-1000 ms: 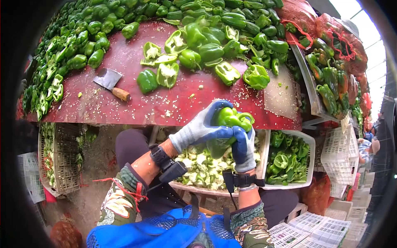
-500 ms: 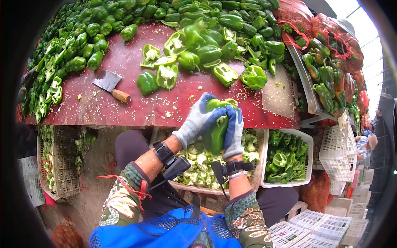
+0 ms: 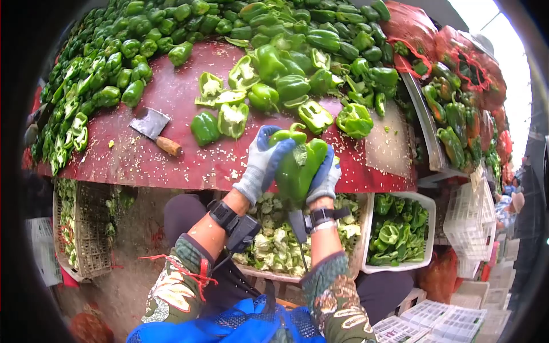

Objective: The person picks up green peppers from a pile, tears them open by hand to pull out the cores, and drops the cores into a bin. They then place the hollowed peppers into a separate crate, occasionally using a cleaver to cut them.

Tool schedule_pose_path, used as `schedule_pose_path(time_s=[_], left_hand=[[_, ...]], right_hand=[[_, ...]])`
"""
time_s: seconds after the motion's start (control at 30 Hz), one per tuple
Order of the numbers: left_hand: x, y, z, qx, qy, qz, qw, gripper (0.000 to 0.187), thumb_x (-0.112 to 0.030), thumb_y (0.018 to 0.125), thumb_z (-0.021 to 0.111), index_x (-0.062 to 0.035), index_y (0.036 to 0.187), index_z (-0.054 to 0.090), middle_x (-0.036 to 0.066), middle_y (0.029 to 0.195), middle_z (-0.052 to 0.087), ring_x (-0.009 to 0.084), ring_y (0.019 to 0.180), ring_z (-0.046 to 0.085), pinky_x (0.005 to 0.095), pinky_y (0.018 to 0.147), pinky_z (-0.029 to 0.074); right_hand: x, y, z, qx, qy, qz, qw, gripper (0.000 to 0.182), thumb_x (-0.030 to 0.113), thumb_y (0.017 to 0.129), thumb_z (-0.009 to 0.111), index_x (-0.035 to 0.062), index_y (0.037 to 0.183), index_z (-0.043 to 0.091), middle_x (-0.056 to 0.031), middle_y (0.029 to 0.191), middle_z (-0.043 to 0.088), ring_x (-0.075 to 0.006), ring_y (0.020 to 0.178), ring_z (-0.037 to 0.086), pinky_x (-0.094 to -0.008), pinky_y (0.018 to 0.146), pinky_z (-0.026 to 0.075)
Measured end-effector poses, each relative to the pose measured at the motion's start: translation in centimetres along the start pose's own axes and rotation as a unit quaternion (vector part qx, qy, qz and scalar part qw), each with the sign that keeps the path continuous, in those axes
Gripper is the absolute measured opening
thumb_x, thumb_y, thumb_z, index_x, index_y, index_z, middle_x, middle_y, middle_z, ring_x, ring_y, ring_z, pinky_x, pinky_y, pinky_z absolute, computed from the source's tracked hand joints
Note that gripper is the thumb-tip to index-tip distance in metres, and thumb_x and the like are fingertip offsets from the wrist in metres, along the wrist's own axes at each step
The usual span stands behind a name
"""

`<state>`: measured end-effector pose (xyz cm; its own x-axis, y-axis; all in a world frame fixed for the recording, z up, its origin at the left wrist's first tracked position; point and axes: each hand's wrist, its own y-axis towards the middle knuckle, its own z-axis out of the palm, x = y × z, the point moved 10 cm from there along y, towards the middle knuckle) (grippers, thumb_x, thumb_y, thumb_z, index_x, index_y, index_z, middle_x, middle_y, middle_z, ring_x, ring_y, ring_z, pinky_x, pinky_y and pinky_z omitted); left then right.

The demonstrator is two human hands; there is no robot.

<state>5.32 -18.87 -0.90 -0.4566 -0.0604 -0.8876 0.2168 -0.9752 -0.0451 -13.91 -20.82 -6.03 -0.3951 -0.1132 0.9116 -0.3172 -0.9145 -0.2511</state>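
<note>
My left hand [image 3: 264, 159], in a grey and blue work glove, is closed on the left side of a green bell pepper [image 3: 297, 174]. On the pepper's other side my right hand [image 3: 326, 176], gloved alike, has its fingers wrapped round it. A gap runs down from the stem end between the pepper's two lobes. I hold it over the table's front edge, above a crate [image 3: 361, 243] of pale pepper cores [image 3: 271, 243]. Just beyond my hands lie cut pepper halves [image 3: 233, 120] and a whole pepper [image 3: 205, 128].
A cleaver [image 3: 151, 124] with a wooden handle lies left on the red, seed-strewn table [image 3: 189, 163]. Green peppers [image 3: 166, 28] are heaped at the back. A white crate [image 3: 430, 228] of pepper pieces stands at right, near mesh sacks [image 3: 409, 26]. Another crate [image 3: 86, 234] is at left.
The pepper's top has been pulled wider apart, with my right hand shifted outward and my left slightly left. The whole view has moved, so the table appears lower.
</note>
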Motion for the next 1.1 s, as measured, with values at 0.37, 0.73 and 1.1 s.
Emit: schedule_pose_path(time_s=[0.37,0.73,1.1], left_hand=[[3.3,4.8,-3.8,-0.014,-0.080,-0.012,0.997,0.035,-0.015,0.086,0.071,-0.0070,0.117,0.057,0.004,0.105,0.061,0.0129,0.093,0.058,0.0282,0.079,0.051],[-6.0,-7.2,8.6,0.165,0.473,0.329,0.801,0.036,-0.013,0.084,0.065,-0.0064,0.119,0.059,0.013,0.096,0.060,0.0300,0.088,0.060,0.0382,0.078,0.050],[-0.2,-11.9,12.0,0.288,0.624,0.420,0.593,0.047,-0.021,0.079,0.067,-0.0146,0.124,0.056,0.010,0.105,0.057,0.0250,0.085,0.065,0.0371,0.066,0.053]], right_hand=[[5.9,1.3,-8.9,0.049,0.097,0.014,0.994,0.035,0.040,0.099,0.052,0.0092,0.109,0.062,-0.0038,0.102,0.067,-0.0159,0.093,0.065,-0.0337,0.085,0.052],[10.5,-7.2,-11.6,0.045,0.042,-0.082,0.995,0.035,0.032,0.100,0.052,0.0084,0.125,0.054,-0.0048,0.111,0.061,-0.0160,0.106,0.060,-0.0340,0.092,0.050],[5.9,-9.1,-5.0,0.081,-0.029,-0.097,0.992,0.037,0.032,0.104,0.043,0.0023,0.124,0.054,-0.0076,0.115,0.061,-0.0171,0.108,0.057,-0.0321,0.100,0.042]])
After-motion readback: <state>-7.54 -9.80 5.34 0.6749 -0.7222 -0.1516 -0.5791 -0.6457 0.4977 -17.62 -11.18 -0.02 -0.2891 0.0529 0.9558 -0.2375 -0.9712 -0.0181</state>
